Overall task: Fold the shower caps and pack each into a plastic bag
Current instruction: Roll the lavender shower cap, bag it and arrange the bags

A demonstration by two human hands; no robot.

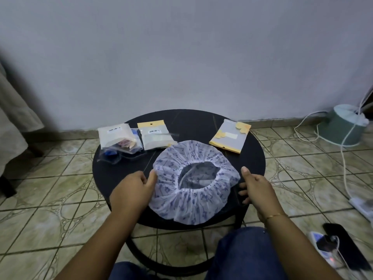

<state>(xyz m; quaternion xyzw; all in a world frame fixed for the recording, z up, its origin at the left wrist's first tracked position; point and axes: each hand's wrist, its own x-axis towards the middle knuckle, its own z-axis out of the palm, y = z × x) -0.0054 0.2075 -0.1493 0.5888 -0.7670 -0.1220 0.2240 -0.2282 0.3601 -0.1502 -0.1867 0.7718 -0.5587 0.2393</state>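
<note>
We are listing: shower cap point(193, 184), white with blue floral print; desk point(113, 178), black; plastic bag point(230, 136), yellow-edged; floor point(50, 190), beige-green patterned tiles.

From my seat at the feed, I see two bare forearms with no sleeves reaching the wrists. The left hand point(132, 187) wears no ring or band that I can make out. The right hand point(255, 187) has a thin gold bracelet point(273, 215) at the wrist, a small dark bit hanging below it. Both knees are covered in dark blue denim trousers point(245, 253); nails are short and unpainted.
</note>
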